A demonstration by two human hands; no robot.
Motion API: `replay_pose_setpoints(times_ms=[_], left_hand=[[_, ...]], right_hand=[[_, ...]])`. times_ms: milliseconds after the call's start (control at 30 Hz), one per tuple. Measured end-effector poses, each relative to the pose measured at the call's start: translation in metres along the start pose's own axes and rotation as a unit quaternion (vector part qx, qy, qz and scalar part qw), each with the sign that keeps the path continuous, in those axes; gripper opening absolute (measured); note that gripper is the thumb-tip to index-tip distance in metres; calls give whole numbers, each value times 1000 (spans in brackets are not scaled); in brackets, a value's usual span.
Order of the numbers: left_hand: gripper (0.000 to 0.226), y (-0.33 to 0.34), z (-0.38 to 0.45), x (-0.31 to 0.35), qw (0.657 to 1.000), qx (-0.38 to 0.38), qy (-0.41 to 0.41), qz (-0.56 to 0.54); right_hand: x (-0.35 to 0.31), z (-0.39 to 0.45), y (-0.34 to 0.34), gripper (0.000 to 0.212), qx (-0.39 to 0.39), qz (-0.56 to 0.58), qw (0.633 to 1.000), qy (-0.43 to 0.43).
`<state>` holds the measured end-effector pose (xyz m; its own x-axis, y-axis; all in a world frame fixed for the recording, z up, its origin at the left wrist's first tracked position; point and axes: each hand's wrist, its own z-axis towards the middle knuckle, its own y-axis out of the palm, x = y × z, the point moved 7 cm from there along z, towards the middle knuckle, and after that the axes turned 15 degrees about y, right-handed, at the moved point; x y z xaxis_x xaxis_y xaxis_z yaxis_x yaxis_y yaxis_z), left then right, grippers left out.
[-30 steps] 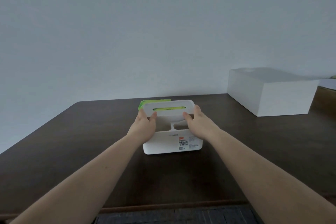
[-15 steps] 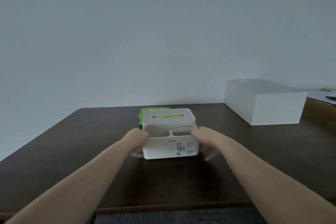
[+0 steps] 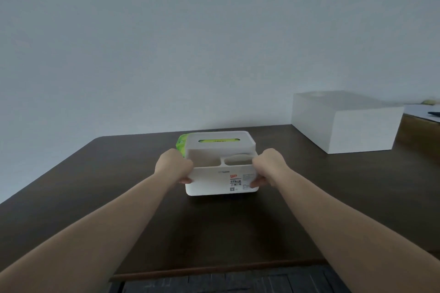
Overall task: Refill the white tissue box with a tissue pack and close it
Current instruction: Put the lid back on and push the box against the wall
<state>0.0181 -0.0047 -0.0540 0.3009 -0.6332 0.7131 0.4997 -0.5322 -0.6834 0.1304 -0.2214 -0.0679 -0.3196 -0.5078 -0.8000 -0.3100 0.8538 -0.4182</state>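
The white tissue box point(image 3: 209, 181) stands mid-table, with two open compartments at its front and a label on its near face. Its lid point(image 3: 220, 144) lies over the rear part, and green shows through the slot. A green tissue pack point(image 3: 181, 145) sticks out at the lid's left end. My left hand point(image 3: 172, 165) grips the box's left side and my right hand point(image 3: 270, 166) grips its right side, fingers wrapped around the near corners.
The dark brown table point(image 3: 95, 185) runs to a near edge at the bottom of view. A large white rectangular box point(image 3: 345, 123) sits at the back right. Beyond it lies a paper with a dark object point(image 3: 428, 114). A plain wall stands behind.
My hands dropped from the top of the box to its two sides and closed around it. The view tilted down slightly.
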Motion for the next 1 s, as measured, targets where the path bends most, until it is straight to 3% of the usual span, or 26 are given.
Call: replay_pose_setpoints(times_ms=[333, 567, 667, 733, 1000], left_hand=[[23, 87, 113, 76, 998, -8, 56, -21], [18, 155, 187, 118, 994, -40, 96, 25], [19, 181, 208, 131, 994, -37, 105, 13], [20, 192, 220, 137, 994, -31, 106, 4], [23, 226, 244, 142, 990, -12, 111, -85]], right_hand=[[-34, 108, -82, 12, 68, 55, 996, 2], [-46, 183, -122, 7, 103, 90, 991, 15], [-47, 210, -137, 25, 124, 83, 989, 9], [-49, 219, -143, 17, 141, 70, 987, 13], [-54, 248, -151, 18, 253, 60, 965, -9]])
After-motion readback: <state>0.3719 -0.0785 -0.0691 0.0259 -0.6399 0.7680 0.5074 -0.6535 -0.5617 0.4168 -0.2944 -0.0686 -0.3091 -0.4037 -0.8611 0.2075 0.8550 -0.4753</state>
